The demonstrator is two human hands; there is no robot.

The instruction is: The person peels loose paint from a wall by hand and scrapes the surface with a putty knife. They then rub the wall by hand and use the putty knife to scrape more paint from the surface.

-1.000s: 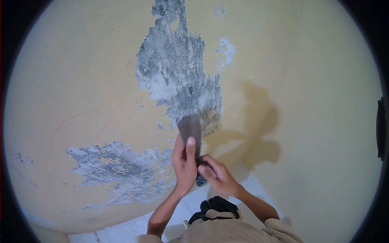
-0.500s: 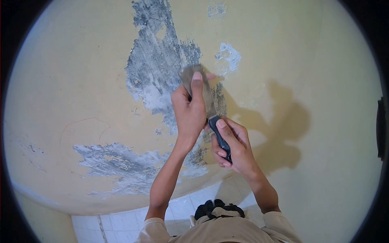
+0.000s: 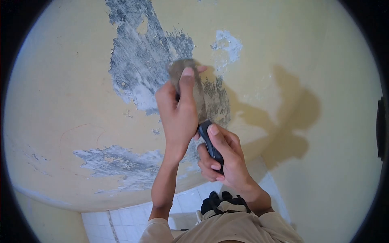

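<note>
Left forearm (image 3: 164,190): one, bare; rose nearly upright with a slight lean to the right. Left wrist (image 3: 173,156): ran almost straight into the hand. Left hand (image 3: 177,115): the higher of the pair; its back faced the camera, thumb (image 3: 187,83) extended upward with nail showing, one fingertip (image 3: 202,69) visible beyond it, other fingers mostly hidden.

Right forearm (image 3: 258,198): one, bare; slanted up and leftward, foreshortened. Right hand (image 3: 229,156): lower, just beside the left wrist; fingers curled in a firm grip, thumb laid forward, pointing up and left.
</note>
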